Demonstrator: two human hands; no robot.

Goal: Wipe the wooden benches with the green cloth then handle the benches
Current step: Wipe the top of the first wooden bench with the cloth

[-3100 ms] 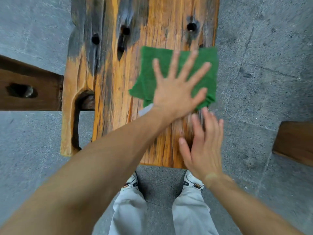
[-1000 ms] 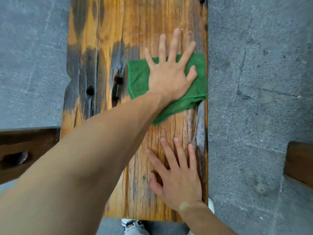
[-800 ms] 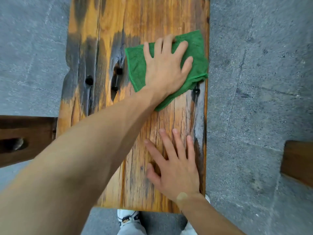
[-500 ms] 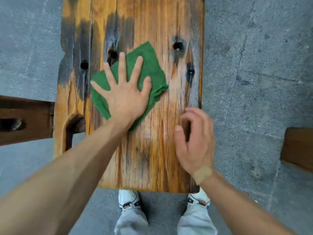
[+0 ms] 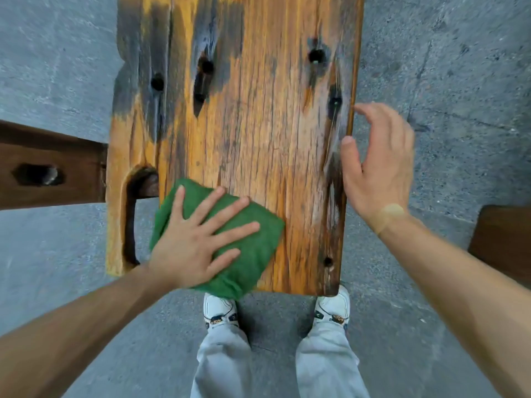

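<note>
Floor (image 5: 431, 67): grey stone slabs, rough and speckled, joint lines visible; fills both sides of frame.

Desk (image 5: 258, 139): thick orange-brown plank running from top centre down to lower centre, near end square-cut just above the shoes. Heavy grain, long cracks, black weathered patches upper left, several dark peg holes, and a long slot cut through the lower-left corner. Surface looks worn but sealed, so a flat cloth should slide rather than snag, except maybe at the holes.

Second desk (image 5: 51, 170): darker brown, butts in from the left edge of frame, one hole in it. Another brown piece (image 5: 505, 242) at right edge, mostly cut off.

Green cloth (image 5: 247, 248): folded pad, fuzzy weave, lying on the desk's lower-left area with one corner hanging past the near edge. Folded probably to give a thick pad under the palm.

Left hand (image 5: 195, 242): flat on the cloth, fingers straight and spread, pressing down rather than gripping. Likely for even wiping pressure.

Right hand (image 5: 376, 159): at the desk's right edge, fingers loosely curled, holding nothing; can't tell if it touches the wood. Looks placed to steady the plank.

Shoes (image 5: 219, 311): white, at bottom centre.
</note>
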